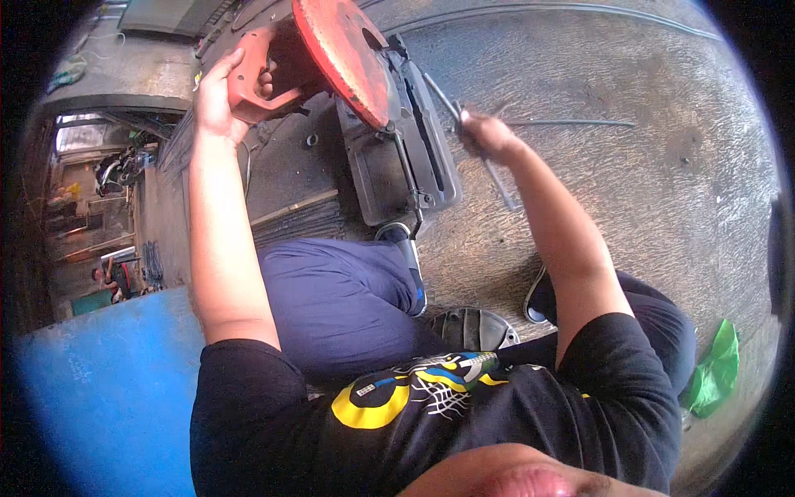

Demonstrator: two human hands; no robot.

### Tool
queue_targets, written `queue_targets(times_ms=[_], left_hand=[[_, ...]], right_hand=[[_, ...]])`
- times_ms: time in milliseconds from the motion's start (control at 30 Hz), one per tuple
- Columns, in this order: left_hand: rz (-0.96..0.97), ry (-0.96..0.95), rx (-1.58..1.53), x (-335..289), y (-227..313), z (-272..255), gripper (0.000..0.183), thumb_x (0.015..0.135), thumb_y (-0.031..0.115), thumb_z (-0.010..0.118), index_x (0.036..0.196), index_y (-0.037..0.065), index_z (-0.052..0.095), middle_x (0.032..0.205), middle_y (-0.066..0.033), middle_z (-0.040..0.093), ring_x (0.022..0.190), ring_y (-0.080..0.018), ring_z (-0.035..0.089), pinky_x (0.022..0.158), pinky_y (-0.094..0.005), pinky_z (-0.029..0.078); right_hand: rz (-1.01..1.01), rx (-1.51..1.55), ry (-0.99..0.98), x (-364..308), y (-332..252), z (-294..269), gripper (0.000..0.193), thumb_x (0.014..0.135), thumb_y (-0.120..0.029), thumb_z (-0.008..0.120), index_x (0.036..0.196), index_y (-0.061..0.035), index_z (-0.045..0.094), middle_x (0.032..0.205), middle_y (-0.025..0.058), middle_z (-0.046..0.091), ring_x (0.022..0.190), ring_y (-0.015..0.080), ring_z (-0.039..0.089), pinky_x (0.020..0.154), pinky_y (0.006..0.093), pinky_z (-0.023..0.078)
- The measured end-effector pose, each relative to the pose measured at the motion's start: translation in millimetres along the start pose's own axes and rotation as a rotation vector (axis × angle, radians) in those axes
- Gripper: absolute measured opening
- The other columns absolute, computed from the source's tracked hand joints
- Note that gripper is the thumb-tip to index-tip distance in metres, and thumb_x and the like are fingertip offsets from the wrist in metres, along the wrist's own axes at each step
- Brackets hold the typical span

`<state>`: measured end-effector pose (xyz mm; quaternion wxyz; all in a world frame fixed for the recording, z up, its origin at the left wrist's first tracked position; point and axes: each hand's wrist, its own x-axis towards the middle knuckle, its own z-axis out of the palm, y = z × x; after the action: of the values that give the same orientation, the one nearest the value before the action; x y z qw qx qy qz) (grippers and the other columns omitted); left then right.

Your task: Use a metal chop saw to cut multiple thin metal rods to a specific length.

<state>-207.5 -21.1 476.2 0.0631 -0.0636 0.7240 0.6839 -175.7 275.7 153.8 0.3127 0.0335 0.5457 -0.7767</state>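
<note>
My left hand is wrapped round the orange-red handle of a chop saw, its fingers through the loop. The saw's round red guard is tilted up over a dark metal base on the ground. To the right of the base, my right hand is closed on a thin grey metal rod. Another thin length shows below that hand; whether it is part of the same rod I cannot tell. The right hand is slightly blurred.
A grey rod extends right across the worn floor. A bundle of dark rods lies left of the base. My shoes flank a dark ribbed round object. A blue panel stands lower left, green sheeting right. Another person is far left.
</note>
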Motion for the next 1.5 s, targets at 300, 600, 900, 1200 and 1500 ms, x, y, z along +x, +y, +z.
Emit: queue_targets(times_ms=[300, 600, 900, 1200, 1500], left_hand=[[0.015, -0.005, 0.008, 1.9, 0.7, -4.0, 0.037, 0.091, 0.028, 0.052, 0.113, -0.001, 0.053, 0.089, -0.0123, 0.062, 0.071, -0.0171, 0.058, 0.065, -0.0293, 0.051], [-0.016, -0.017, -0.001, 4.2, -1.6, -7.5, 0.036, 0.092, 0.029, 0.051, 0.112, -0.001, 0.053, 0.088, -0.0117, 0.061, 0.071, -0.0172, 0.058, 0.066, -0.0293, 0.05], [0.004, -0.029, -0.007, 1.6, 0.0, -4.0, 0.037, 0.092, 0.027, 0.049, 0.114, -0.002, 0.052, 0.089, -0.0131, 0.062, 0.074, -0.0179, 0.058, 0.067, -0.0304, 0.051], [0.008, -0.009, 0.011, -1.4, 1.0, 0.3, 0.038, 0.092, 0.027, 0.049, 0.116, -0.002, 0.051, 0.091, -0.0132, 0.061, 0.075, -0.0179, 0.058, 0.068, -0.03, 0.051], [0.018, 0.007, 0.017, 1.0, 0.1, -1.3, 0.038, 0.092, 0.028, 0.05, 0.114, -0.002, 0.052, 0.09, -0.013, 0.061, 0.074, -0.0181, 0.057, 0.068, -0.0303, 0.05]], right_hand=[[0.291, 0.585, -0.352, -17.5, 40.9, 60.1, 0.037, 0.096, -0.043, 0.04, 0.082, -0.0092, 0.048, 0.062, -0.0002, 0.038, 0.051, 0.0127, 0.033, 0.048, 0.0257, 0.03], [0.194, 0.419, -0.321, -18.9, 37.9, 60.3, 0.031, 0.097, -0.037, 0.042, 0.085, -0.0087, 0.051, 0.065, 0.0014, 0.046, 0.053, 0.0129, 0.042, 0.048, 0.0253, 0.036], [0.126, 0.316, -0.314, -12.9, 39.0, 58.0, 0.026, 0.096, -0.033, 0.046, 0.089, -0.0078, 0.047, 0.07, 0.0014, 0.044, 0.054, 0.012, 0.04, 0.049, 0.0255, 0.033], [0.076, 0.084, -0.174, -11.3, 33.0, 61.9, 0.023, 0.096, -0.028, 0.047, 0.089, -0.0065, 0.047, 0.067, 0.0024, 0.044, 0.053, 0.0127, 0.042, 0.047, 0.0291, 0.036], [-0.023, -0.022, -0.063, -6.7, 33.5, 64.7, 0.021, 0.093, -0.023, 0.053, 0.085, -0.0054, 0.046, 0.06, 0.0002, 0.044, 0.047, 0.0101, 0.041, 0.042, 0.0265, 0.033]])
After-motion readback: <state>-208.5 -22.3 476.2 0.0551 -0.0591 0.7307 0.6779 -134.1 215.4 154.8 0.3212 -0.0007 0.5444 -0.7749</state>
